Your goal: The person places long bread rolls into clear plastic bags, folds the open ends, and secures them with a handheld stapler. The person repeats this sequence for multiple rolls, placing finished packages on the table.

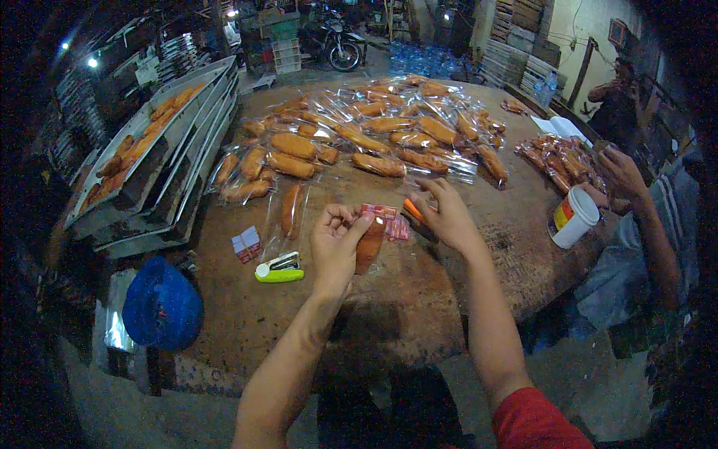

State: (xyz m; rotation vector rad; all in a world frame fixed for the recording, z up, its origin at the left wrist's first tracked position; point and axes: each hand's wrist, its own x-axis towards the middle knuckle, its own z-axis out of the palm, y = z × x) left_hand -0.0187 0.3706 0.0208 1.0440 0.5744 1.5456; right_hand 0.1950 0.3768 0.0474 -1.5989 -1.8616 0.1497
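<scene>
My left hand [334, 247] pinches a clear plastic bag of bread [370, 247] together with a red printed card [379, 211] at its top. My right hand [446, 216] is just to the right, fingers apart and curved. Close under its thumb is an orange tool [414, 210], probably a stapler, partly hidden by the hand. A small stack of red cards [398, 229] lies between the hands. Left of my left hand are a lime-green and white stapler [279, 268], a banded bundle of cards [247, 244] and a bagged bread [291, 210].
Bagged loaves [370, 132] cover the far wooden table [269, 331]. Stacked metal trays [162, 140] hold unbagged bread on the left, near a blue cap-like object [162, 303]. At right are a white tub [573, 218], smaller bagged items [561, 160] and a co-worker's hand [622, 171].
</scene>
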